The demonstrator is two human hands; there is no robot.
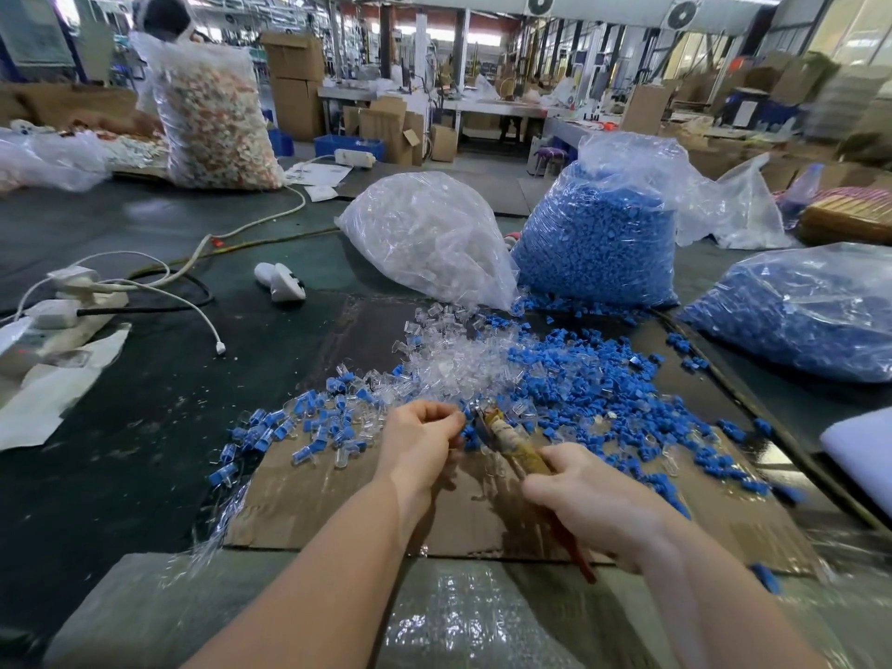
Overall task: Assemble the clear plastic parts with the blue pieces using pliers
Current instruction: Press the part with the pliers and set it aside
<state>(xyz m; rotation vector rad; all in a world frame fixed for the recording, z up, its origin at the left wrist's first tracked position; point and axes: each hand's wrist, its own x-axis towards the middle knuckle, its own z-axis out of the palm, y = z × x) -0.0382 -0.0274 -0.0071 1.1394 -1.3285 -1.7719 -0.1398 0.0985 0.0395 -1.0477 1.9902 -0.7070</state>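
Your left hand (419,439) pinches a small part, hidden, just left of the pliers (502,439); your right hand (586,507) grips their handles, nose pointing up-left toward it.

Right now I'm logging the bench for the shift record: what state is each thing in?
left hand: fingers curled, pinching a small part, too small to identify.
right hand: grips the pliers' handles.
pliers: held, nose pointing at the left hand's fingertips.
bag of clear parts: lying over, mouth open, spilling onto the cardboard.
bag of blue pieces: upright, open at top.
assembled pieces: scattered left.
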